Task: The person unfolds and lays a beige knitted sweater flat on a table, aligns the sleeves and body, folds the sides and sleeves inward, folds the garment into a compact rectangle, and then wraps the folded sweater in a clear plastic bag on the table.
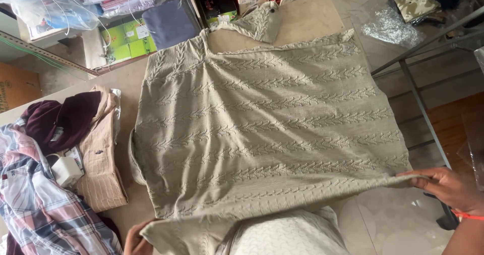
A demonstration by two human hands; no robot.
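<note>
1. The sweater (267, 129) is lying spread flat over the table (307, 20), reaching away from both hands.
2. The right hand (448, 187) is pinching the sweater's near right corner; its fingers are pressed together.
3. The left hand (135, 240) is gripping the near left corner; its fingers are lying hidden under cloth.

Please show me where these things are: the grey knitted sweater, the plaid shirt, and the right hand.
sweater (272, 119), head view, on the middle of its cable-knit body.
plaid shirt (38, 209), head view, on its checked cloth at lower left.
right hand (446, 187), head view, on the back of the hand pinching the sweater's corner.
</note>
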